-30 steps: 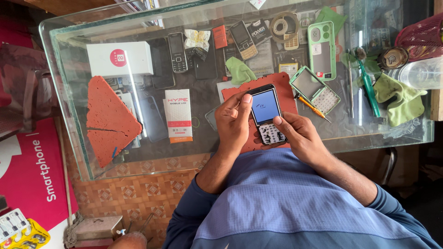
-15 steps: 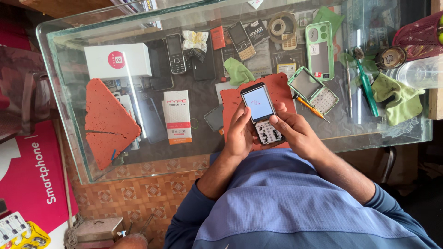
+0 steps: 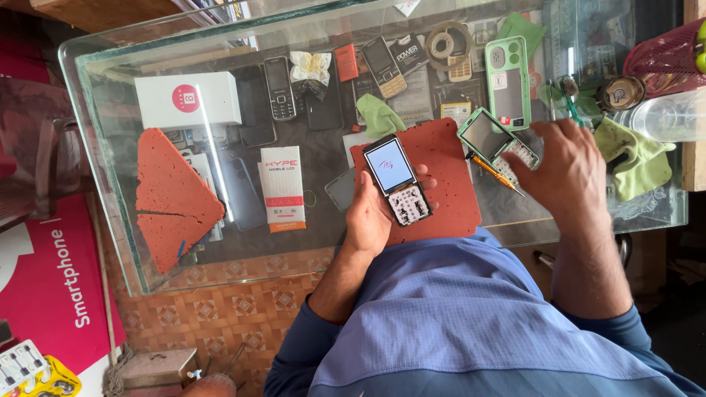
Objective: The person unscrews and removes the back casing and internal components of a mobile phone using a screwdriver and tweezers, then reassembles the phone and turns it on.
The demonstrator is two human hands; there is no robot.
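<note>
Left hand (image 3: 371, 213) holds opened phone (image 3: 398, 180); right hand (image 3: 562, 165) perhaps touches screwdriver (image 3: 494, 173).

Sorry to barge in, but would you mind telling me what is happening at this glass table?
A person is working on a keypad phone with its screen lit and keypad cover off, held in the left hand over a red mat. The right hand is spread above the table beside a green phone frame and an orange screwdriver.

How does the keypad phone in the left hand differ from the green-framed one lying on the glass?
The held phone has a black frame and a lit screen; the green-framed phone looks dark. The left hand grips the first; the second lies on the glass table beside the right hand. Both show bare keypads.
</note>
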